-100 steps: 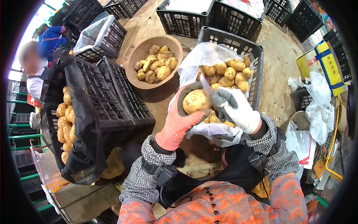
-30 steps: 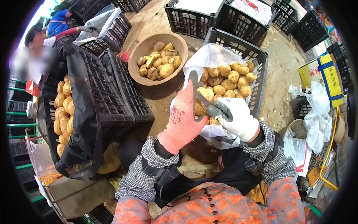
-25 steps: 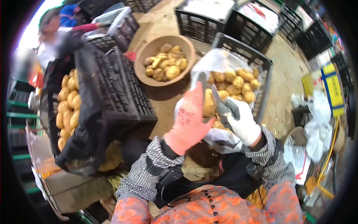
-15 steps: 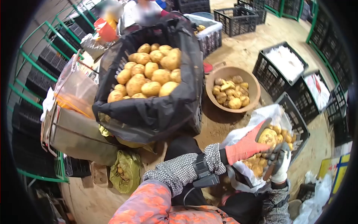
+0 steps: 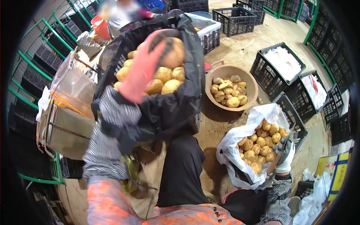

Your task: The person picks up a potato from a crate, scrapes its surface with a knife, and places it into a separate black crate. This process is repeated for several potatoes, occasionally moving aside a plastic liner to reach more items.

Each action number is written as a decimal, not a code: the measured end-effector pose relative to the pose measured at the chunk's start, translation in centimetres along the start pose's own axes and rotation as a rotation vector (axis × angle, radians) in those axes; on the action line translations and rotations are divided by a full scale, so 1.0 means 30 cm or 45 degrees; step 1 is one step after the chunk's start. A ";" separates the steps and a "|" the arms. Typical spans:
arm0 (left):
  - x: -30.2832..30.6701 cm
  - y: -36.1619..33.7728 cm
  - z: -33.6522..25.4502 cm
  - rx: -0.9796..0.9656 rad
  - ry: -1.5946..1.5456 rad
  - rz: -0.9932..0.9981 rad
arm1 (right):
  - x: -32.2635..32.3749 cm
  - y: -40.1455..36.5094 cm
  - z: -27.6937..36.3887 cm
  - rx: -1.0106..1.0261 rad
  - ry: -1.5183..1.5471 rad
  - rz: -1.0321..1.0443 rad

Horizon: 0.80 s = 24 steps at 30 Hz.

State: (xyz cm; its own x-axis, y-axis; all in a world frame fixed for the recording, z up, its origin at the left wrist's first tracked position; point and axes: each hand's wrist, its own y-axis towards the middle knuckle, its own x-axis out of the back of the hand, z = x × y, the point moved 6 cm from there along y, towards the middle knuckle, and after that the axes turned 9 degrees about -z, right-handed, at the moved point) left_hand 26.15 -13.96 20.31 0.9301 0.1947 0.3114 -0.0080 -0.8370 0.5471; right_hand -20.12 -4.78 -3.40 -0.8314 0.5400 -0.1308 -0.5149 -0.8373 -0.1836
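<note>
My left hand (image 5: pixel 144 62), in a pink-red glove, is over the big black-lined crate (image 5: pixel 150 114). Its blurred fingers are closed around a large potato (image 5: pixel 174 52), above more potatoes (image 5: pixel 163 75) in that crate. In a white and grey glove, my right hand (image 5: pixel 285 152) is closed at the right side of a crate lined with white plastic (image 5: pixel 225 148). From its grip sticks a slim brown tool (image 5: pixel 272 165), whose kind I cannot make out. Smaller potatoes (image 5: pixel 258 144) fill the white-lined crate.
A brown basin (image 5: pixel 253 84) of potatoes and cut pieces stands between the two crates. Black crates with white plastic (image 5: pixel 283 62) are at the right. Someone in light clothing (image 5: pixel 122 18) is behind the big crate. A yellow-green bag (image 5: pixel 131 174) lies by my left arm.
My left hand has moved from the white-lined crate up and left to the black-lined crate, where it now holds a large potato. My right hand stays by the white-lined crate.
</note>
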 end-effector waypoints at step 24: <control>-1.043 -0.194 -0.056 -0.436 0.408 0.837 | 0.448 0.107 0.312 0.417 1.106 -0.323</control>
State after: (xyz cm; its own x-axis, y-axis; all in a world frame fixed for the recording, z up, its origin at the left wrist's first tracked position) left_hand -3.51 -14.32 8.68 0.5458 -0.1024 0.8316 -0.6771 -0.6385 0.3659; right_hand -34.88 -1.00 3.37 -0.3099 0.4728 -0.8249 -0.8005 -0.5979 -0.0420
